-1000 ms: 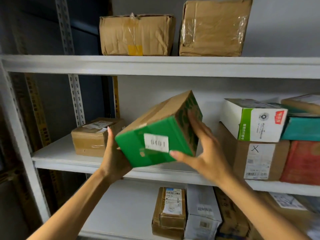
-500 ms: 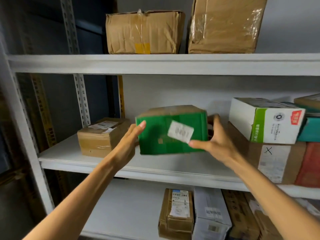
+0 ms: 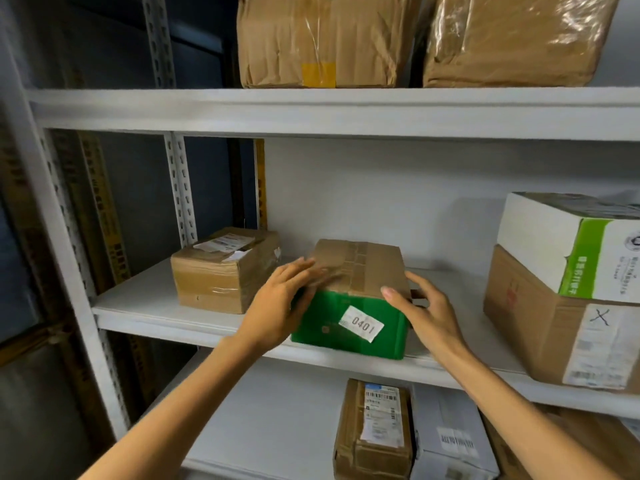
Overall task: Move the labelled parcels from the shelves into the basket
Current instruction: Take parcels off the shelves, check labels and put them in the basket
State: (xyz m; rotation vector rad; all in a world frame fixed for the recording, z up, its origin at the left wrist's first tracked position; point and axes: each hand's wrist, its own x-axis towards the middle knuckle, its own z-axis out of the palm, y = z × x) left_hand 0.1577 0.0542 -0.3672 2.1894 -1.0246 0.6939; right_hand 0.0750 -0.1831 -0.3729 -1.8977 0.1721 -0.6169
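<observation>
While the green parcel (image 3: 360, 268) stood on the middle shelf (image 3: 145, 317), close to its front edge, both hands were on it. Its white label (image 3: 361, 323) faced out and read 0401. The left hand (image 3: 277, 303) lay with straight fingers against the parcel's upper left corner; that hand was blurred, so whether it pressed or merely touched could not be told. The right hand (image 3: 426, 310) clasped the right side, thumb on the top front edge and fingers curved round the side.

Judged from this, the step in hand was taking 1 labelled parcel off the shelf. The next move called for a firm squeeze from both sides and a lift clear of the edge, then a carry down to the basket, which was out of view.

On the same shelf a small brown box (image 3: 221, 271) stood just left of the parcel. At the right a white-and-green carton (image 3: 568, 244) sat on a large brown carton (image 3: 540, 323). The top shelf (image 3: 311, 112) bore 2 film-wrapped cartons (image 3: 322, 39). The lower shelf (image 3: 277, 427) held a barcoded brown parcel (image 3: 374, 434) beside a white box (image 3: 450, 441).
</observation>
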